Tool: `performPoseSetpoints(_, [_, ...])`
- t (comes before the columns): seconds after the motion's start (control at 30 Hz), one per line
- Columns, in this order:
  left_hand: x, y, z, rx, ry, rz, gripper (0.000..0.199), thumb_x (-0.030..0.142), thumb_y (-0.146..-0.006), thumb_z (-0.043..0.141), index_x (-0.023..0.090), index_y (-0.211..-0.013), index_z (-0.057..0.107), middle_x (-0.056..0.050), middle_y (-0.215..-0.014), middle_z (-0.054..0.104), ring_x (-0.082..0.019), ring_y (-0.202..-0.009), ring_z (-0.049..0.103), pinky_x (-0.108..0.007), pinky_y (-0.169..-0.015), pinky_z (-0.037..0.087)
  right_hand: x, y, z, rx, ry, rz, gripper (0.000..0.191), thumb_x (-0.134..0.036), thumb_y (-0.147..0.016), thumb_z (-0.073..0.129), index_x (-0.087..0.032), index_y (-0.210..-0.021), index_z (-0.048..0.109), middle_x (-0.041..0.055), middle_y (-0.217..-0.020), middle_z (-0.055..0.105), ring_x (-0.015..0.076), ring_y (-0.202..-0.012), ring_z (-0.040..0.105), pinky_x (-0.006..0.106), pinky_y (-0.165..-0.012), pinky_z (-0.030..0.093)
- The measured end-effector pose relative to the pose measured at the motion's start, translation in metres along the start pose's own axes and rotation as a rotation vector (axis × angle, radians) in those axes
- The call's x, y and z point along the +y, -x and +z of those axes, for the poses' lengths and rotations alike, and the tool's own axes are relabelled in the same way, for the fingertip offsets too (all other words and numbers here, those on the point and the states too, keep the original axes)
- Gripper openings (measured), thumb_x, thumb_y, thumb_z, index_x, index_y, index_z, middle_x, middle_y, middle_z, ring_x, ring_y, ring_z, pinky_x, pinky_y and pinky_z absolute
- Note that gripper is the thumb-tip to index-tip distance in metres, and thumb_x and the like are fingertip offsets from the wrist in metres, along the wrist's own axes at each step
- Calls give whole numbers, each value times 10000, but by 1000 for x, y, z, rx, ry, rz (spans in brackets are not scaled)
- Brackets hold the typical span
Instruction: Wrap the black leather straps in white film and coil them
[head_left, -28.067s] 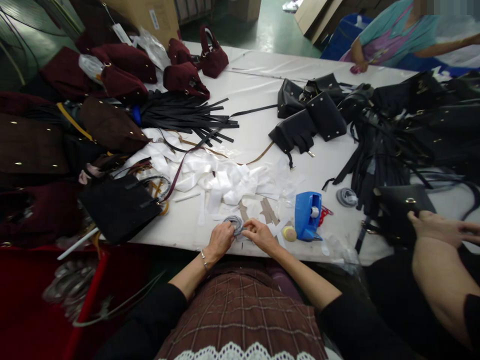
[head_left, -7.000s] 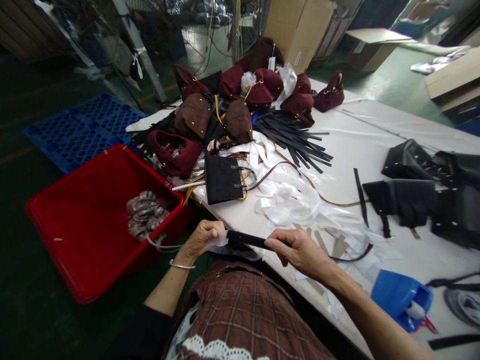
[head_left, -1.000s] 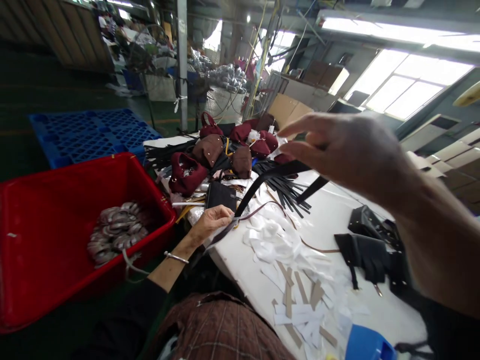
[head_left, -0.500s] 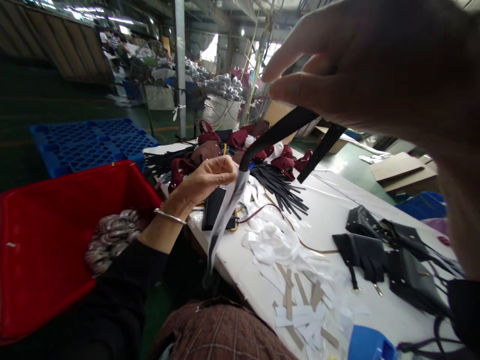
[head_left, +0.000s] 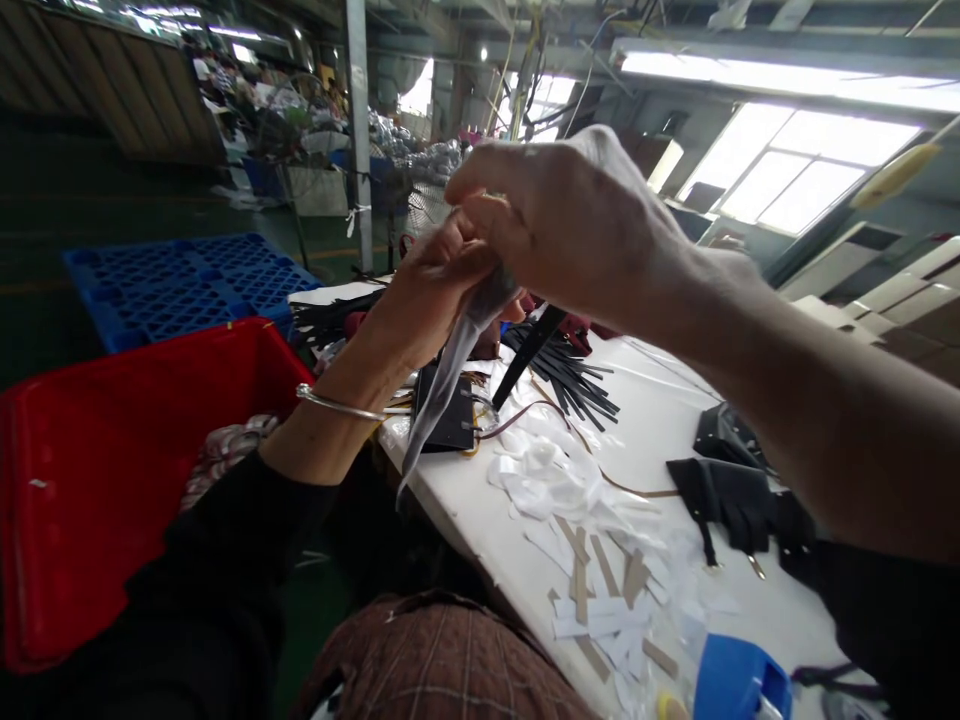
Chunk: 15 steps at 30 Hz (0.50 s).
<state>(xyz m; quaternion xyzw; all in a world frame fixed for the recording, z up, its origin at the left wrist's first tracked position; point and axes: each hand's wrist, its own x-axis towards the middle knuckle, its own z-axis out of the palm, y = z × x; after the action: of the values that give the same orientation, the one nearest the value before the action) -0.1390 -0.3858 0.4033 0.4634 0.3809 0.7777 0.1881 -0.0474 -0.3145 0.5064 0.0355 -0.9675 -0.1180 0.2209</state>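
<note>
My left hand (head_left: 442, 290), with a silver bangle at its wrist, is closed on a strap partly covered by a thin pale wrap (head_left: 448, 375) that hangs below it over the table's near edge. Pressed close against it, my right hand (head_left: 570, 215) has curled fingers at the top of the same bundle. A black strap end (head_left: 529, 355) slants down below my right hand. The fingertips of both hands overlap, and the part of the strap between them is hidden.
A white table (head_left: 645, 400) holds black strips (head_left: 562, 375), white ribbon (head_left: 547, 480), paper scraps (head_left: 600, 600), black leather pieces (head_left: 731, 500) and a blue tool (head_left: 739, 680). A red bin (head_left: 75, 480) stands left, a blue pallet (head_left: 195, 280) behind it.
My right hand has come down and left from high at the right to meet my left hand. My left hand has risen slightly, and the black strap has moved left with my right.
</note>
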Motion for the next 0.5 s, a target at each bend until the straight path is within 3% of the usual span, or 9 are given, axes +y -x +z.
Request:
performPoseSetpoints(0.07, [-6, 6, -8, 46, -21, 19, 101, 294, -906, 592, 213, -882, 536, 80, -534, 452, -50, -365, 390, -170, -352, 285, 5, 7, 2, 19, 65, -33, 344, -369, -971, 406, -233, -1140, 672, 47, -817, 677, 159, -672, 589, 285, -611, 357])
performPoseSetpoints(0.17, [-20, 21, -29, 119, -69, -16, 229, 358, -879, 640, 217, -786, 485, 97, -508, 406, -37, -335, 296, -172, -326, 206, 27, 20, -1, -33, 12, 62, 332, -375, -956, 455, -206, -1081, 713, 49, -861, 719, 135, -673, 600, 269, -624, 379])
performPoseSetpoints(0.3, [-33, 34, -45, 84, -133, -94, 306, 400, -833, 694, 200, -767, 473, 52, -574, 555, -71, -439, 504, -171, -401, 365, 49, 27, -5, 16, 66, 146, 284, -342, -899, 532, -181, -998, 743, 22, -784, 710, 111, -620, 591, 282, -653, 410])
performPoseSetpoints(0.4, [-26, 28, -36, 24, -117, -66, 248, 347, -845, 675, 180, -791, 501, -17, -725, 679, -127, -646, 653, -212, -562, 498, 38, 21, -3, -6, 96, 140, 272, -343, -887, 546, -215, -1040, 732, 23, -830, 712, 144, -687, 638, 304, -688, 446])
performPoseSetpoints(0.5, [-11, 13, -25, 32, -80, 2, 159, 275, -877, 611, 175, -796, 518, -25, -755, 700, -135, -682, 675, -238, -627, 523, 20, 10, -4, -37, 163, 67, 272, -323, -910, 503, -278, -1085, 705, 47, -829, 710, 197, -737, 667, 340, -681, 480])
